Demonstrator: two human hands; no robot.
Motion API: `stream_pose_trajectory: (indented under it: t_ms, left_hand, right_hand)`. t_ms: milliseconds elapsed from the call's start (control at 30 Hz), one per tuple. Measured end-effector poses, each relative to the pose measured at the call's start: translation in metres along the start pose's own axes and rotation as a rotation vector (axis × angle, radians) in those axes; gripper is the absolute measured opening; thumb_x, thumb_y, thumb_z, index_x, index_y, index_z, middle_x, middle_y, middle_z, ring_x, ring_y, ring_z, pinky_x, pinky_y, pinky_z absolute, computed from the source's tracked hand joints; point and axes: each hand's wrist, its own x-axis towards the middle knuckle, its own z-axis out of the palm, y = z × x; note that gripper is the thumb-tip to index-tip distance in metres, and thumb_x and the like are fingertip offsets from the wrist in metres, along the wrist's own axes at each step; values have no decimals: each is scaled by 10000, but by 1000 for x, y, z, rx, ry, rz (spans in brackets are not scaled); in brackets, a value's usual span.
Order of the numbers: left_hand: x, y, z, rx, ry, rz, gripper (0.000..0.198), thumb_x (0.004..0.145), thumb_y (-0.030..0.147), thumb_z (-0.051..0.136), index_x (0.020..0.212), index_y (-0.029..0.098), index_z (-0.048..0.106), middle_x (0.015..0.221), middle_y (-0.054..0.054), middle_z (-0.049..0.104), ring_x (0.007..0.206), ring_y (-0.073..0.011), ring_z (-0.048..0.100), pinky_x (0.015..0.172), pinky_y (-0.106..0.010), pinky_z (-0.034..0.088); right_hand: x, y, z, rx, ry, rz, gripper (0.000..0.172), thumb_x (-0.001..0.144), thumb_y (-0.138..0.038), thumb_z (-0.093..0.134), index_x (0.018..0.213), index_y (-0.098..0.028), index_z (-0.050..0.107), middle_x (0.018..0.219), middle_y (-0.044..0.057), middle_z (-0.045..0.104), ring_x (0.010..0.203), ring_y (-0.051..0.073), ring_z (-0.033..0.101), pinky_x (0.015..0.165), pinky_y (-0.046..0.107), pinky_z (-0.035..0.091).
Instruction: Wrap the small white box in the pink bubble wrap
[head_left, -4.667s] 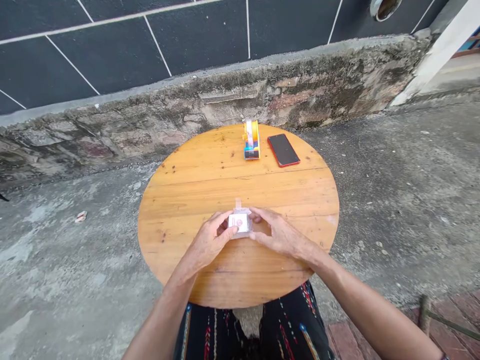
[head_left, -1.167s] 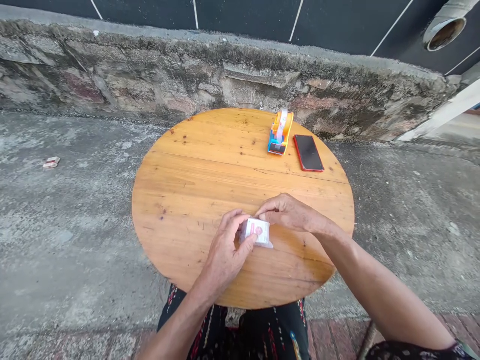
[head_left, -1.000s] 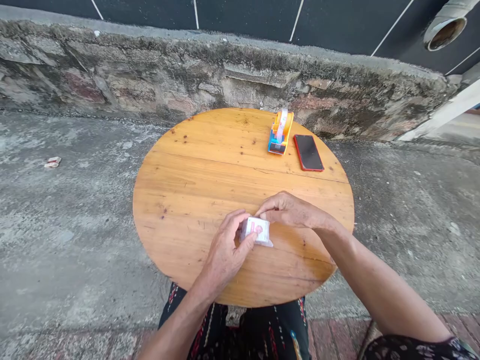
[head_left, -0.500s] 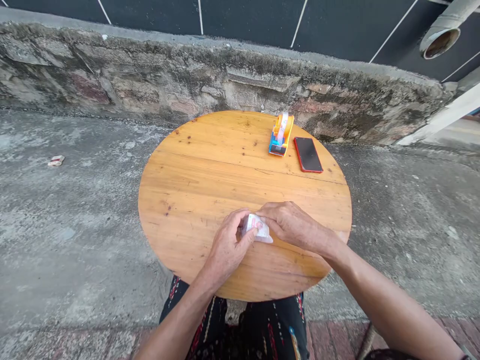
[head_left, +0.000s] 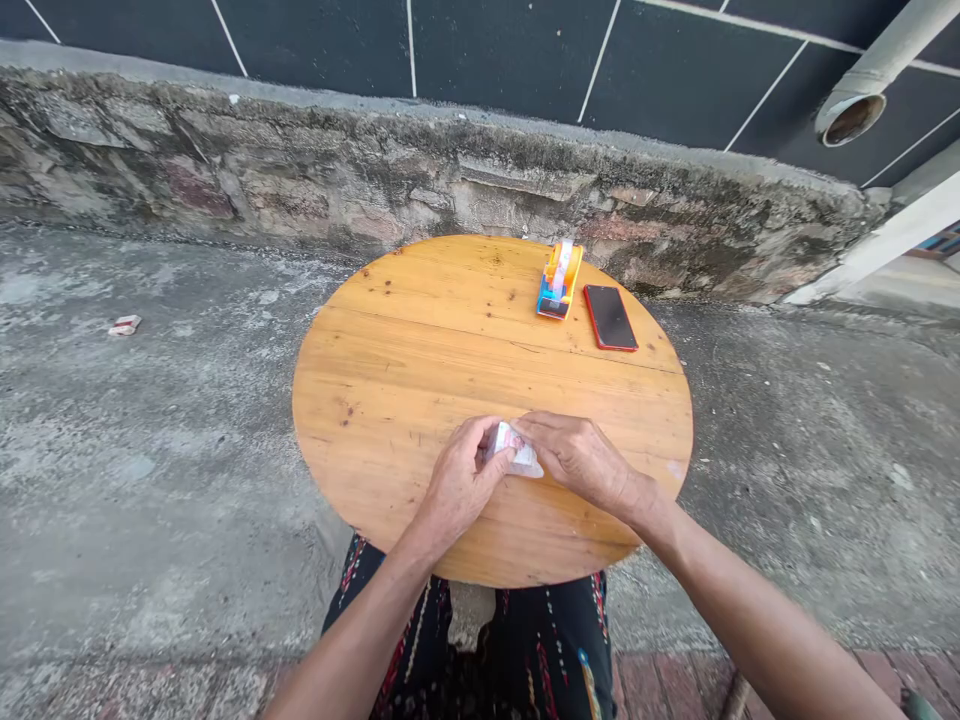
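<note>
A small whitish packet with pink print [head_left: 517, 452] is between my hands, low over the near half of the round wooden table [head_left: 420, 380]. My left hand [head_left: 466, 475] grips its left side, with the thumb across its front and the fingers curled behind. My right hand [head_left: 574, 455] is closed at the packet's upper right edge, its fingertips pinching there. A clear-looking flap sticks out at the packet's lower right. The fingers hide part of the packet, so its exact kind does not show.
A yellow and blue tape dispenser [head_left: 559, 280] with a roll of tape stands at the table's far right. Beside it lies a red-edged phone [head_left: 610, 318]. Behind the table runs a low stone wall [head_left: 315, 180]; a crumpled small box [head_left: 124, 325] lies on the ground at left.
The view has shifted slightly, so the table sits a little differently in it. Both hands keep their hold on the packet; the left thumb has shifted slightly on its front.
</note>
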Motion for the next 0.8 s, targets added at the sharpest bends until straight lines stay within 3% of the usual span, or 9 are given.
stream_pose_trajectory:
  t_ms: [267,367,500,633,800]
  left_hand:
    - [-1,-7,1,0,12,40,286,863,253,565,1143,199,577,1083,-59,651,977,-200,605,892,-355,486]
    - [-1,-7,1,-1,7,42,286,870,272,563,1145,198,582,1068,-55,655,951,-192,611,869,-342,493]
    - [-2,-6,1,-4,21,44,290,879,291,555,1151,195,583,1061,-58,658,939,-191,614,858,-342,500]
    - [-4,-9,2,-8,35,49,312,875,274,550,1173,188,576,1090,-72,653,967,-199,609,882,-357,493]
    - [-6,-13,4,-12,64,68,307,891,292,530,1175,188,579,1093,-78,654,982,-203,608,890,-366,490]
  right_hand:
    - [-2,-3,9,-285,-44,-40,245,939,-132,427,1088,-164,618,990,101,678,871,200,637,743,293,499]
    - [-4,-6,9,-349,-27,-51,274,919,-106,429,1104,-157,624,1068,126,674,892,222,640,772,335,503]
    - [-15,-7,3,-293,150,-21,338,896,-98,436,1151,-177,642,1285,157,598,1090,283,609,908,457,481]
    - [-31,0,3,-19,354,149,344,908,-224,491,1229,-202,610,1297,138,596,1204,272,561,1003,481,459]
    - [-44,11,28,185,205,289,819,785,-435,678,1481,-226,299,1477,172,407,1347,321,412,1072,547,372]
